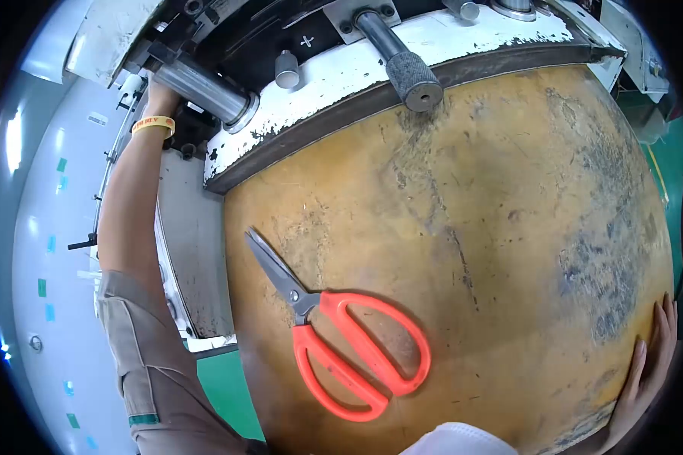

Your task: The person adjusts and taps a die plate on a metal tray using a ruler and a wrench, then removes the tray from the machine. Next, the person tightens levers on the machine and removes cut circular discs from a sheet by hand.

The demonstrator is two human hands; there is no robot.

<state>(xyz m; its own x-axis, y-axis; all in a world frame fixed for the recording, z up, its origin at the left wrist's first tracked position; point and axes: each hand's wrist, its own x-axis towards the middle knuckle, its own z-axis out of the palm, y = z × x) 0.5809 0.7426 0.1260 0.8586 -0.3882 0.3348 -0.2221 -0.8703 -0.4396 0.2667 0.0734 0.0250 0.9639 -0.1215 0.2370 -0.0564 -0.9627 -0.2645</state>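
Note:
My left arm stretches forward along the machine's left side, with a yellow wristband around the wrist. Only the back of my left hand shows, beside a thick metal cylinder; its fingers are hidden behind machine parts. My right hand rests against the right edge of the worn brown table, fingers stretched out, holding nothing visible. Between my arms lie scissors with orange-red handles, their blades nearly closed and pointing toward the upper left. Neither hand touches them.
A chipped white machine base with a dark front edge borders the table's far side. A knurled metal rod juts over the tabletop. A shorter metal peg stands nearby. Green floor shows at lower left.

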